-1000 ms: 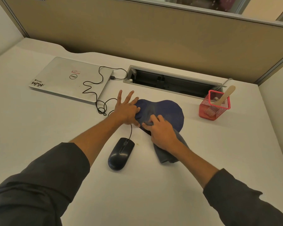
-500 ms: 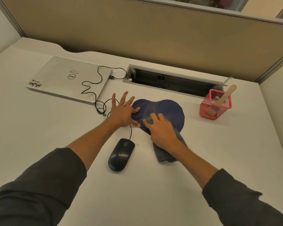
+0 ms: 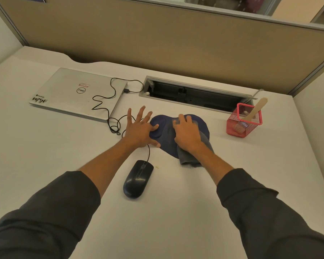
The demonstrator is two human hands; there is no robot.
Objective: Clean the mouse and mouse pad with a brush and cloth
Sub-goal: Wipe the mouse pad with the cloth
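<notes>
from the head view, your right hand (image 3: 187, 134) lies palm-down on the grey cloth (image 3: 195, 156), fingers laid out flat and pressing it onto the blue mouse pad (image 3: 165, 139); the cloth trails back under your wrist and off the pad's near edge onto the surface (image 3: 45, 146). your left hand (image 3: 138, 129) is spread wide and holds nothing, its thumb and palm edge pinning the pad's left side, by the raised wrist rest.

the relation that matters: the black mouse (image 3: 137, 179) sits on the surface nearer you than the pad, off to its near-left and apart from it. its long axis runs roughly away from you, tilted a little right, with its cable (image 3: 108, 101) leading up past your left wrist to the closed laptop (image 3: 73, 92). your left hand looks the nearer one to it; the cloth hand would have to cross toward you and left.

the brush (image 3: 254, 111) stands in the pink mesh holder (image 3: 239, 126), well to the right of your right hand.

the surface is a pale desk with an open cable tray (image 3: 195, 96) at the back, closed in by a tan partition (image 3: 157, 38).
</notes>
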